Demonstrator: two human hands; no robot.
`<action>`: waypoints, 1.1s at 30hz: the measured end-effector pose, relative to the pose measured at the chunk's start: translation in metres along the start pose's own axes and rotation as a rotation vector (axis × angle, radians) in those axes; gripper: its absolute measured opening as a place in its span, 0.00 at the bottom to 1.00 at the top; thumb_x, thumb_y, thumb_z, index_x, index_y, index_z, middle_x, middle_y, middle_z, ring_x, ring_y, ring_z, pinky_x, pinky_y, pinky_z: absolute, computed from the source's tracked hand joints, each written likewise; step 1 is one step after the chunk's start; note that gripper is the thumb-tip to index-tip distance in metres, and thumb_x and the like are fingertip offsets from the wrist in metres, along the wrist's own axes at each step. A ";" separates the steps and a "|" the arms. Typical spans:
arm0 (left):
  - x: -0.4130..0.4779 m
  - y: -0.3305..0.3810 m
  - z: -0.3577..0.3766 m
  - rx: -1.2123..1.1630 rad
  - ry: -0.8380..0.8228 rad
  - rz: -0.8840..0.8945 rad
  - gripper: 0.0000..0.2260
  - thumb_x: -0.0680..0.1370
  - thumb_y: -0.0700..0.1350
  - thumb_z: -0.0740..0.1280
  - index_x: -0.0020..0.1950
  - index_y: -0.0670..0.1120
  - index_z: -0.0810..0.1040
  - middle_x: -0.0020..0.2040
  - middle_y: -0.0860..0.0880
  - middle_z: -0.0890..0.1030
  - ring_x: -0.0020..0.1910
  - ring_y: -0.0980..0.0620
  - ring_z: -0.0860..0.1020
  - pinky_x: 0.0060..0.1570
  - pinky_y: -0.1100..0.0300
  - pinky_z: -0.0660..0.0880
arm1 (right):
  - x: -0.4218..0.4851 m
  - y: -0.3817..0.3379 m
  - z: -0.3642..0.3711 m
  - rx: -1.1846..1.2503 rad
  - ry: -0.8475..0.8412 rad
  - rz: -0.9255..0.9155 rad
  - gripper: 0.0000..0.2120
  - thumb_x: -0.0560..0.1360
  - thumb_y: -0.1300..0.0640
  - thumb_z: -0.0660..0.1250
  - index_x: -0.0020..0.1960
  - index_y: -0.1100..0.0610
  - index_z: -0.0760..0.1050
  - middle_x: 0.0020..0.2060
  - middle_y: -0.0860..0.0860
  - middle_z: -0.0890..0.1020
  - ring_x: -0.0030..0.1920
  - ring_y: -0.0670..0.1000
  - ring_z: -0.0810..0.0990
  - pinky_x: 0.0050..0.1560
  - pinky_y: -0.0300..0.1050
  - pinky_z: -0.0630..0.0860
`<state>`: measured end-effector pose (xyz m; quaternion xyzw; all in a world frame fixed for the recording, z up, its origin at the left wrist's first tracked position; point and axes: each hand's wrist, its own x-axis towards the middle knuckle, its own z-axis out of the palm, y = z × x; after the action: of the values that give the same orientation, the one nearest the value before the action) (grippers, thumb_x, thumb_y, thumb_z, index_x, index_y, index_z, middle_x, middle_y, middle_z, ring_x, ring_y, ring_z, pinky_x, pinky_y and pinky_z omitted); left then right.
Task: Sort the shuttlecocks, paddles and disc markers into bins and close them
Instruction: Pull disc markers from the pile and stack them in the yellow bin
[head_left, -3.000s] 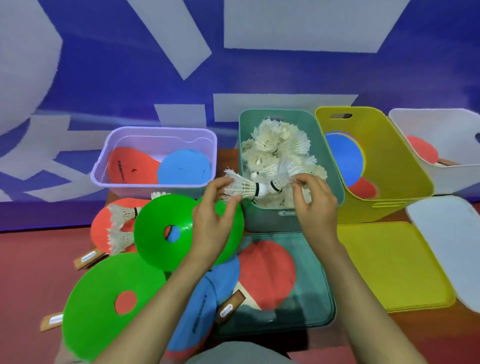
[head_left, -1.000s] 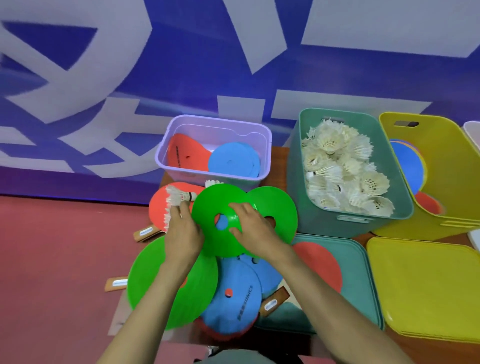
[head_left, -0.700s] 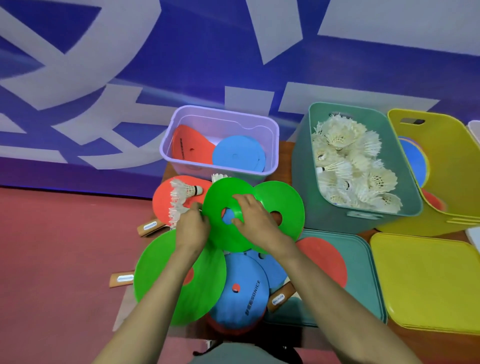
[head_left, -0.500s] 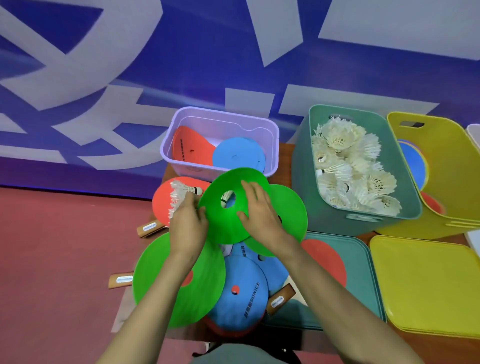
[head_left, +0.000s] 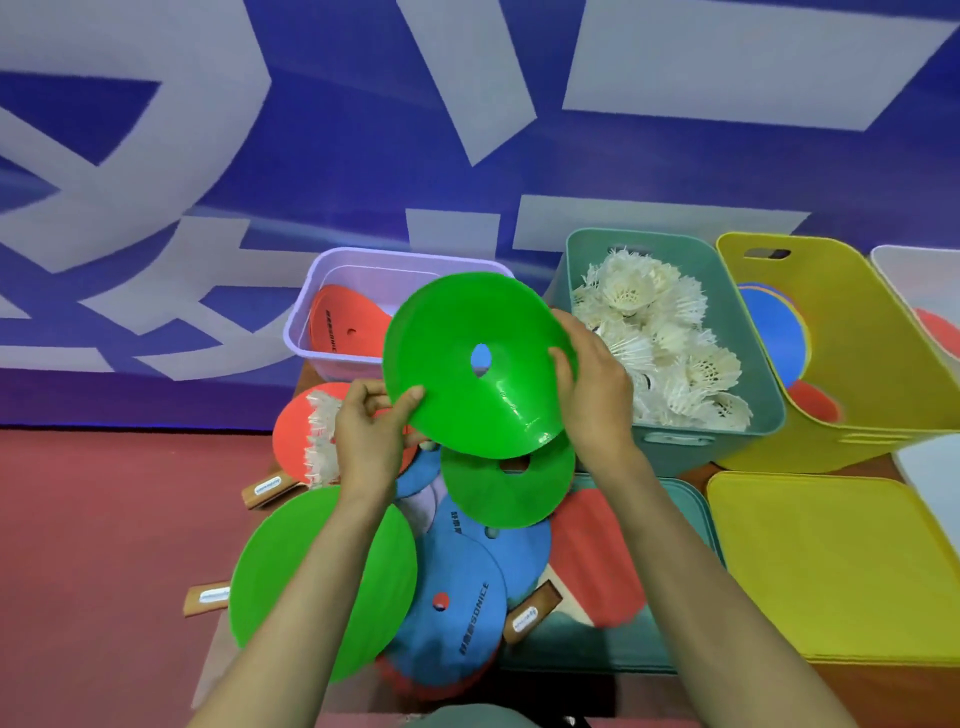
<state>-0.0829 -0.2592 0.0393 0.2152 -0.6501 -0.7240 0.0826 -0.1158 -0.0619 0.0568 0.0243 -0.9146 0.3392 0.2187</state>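
Left hand (head_left: 363, 441) and right hand (head_left: 597, 400) are pinching the light, bendy-looking green plastic disc marker (head_left: 452, 322) by opposite rims, holding it tilted above the heaped blue and red paddles (head_left: 457, 597), just before the lavender plastic bin (head_left: 332, 291).

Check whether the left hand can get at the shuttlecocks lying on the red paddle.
Probably not yet: the shuttlecocks lie uncovered right beside the left hand, but it grips the lifted green disc, as does the right hand.
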 end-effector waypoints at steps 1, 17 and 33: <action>-0.001 0.001 0.009 -0.030 -0.011 -0.008 0.06 0.76 0.37 0.67 0.44 0.42 0.69 0.35 0.48 0.71 0.23 0.56 0.74 0.22 0.64 0.74 | 0.002 0.005 -0.007 -0.063 0.006 0.011 0.17 0.77 0.62 0.62 0.66 0.54 0.72 0.59 0.52 0.78 0.55 0.56 0.78 0.51 0.50 0.75; 0.001 0.043 0.131 0.395 -0.290 0.298 0.19 0.70 0.37 0.61 0.57 0.53 0.66 0.53 0.51 0.74 0.40 0.42 0.81 0.48 0.44 0.78 | 0.031 0.065 -0.108 -0.149 0.222 0.303 0.19 0.76 0.70 0.55 0.66 0.63 0.69 0.63 0.61 0.71 0.56 0.63 0.74 0.54 0.51 0.66; -0.059 0.041 0.344 0.620 -0.390 0.266 0.17 0.75 0.36 0.61 0.63 0.45 0.74 0.57 0.46 0.77 0.39 0.46 0.82 0.39 0.48 0.81 | 0.138 0.279 -0.253 0.042 0.254 0.208 0.29 0.69 0.78 0.54 0.67 0.63 0.69 0.65 0.59 0.72 0.65 0.56 0.70 0.62 0.29 0.58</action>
<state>-0.1806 0.0704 0.1129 0.0021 -0.8639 -0.5033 -0.0184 -0.1974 0.3265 0.1147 -0.1090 -0.8699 0.3793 0.2958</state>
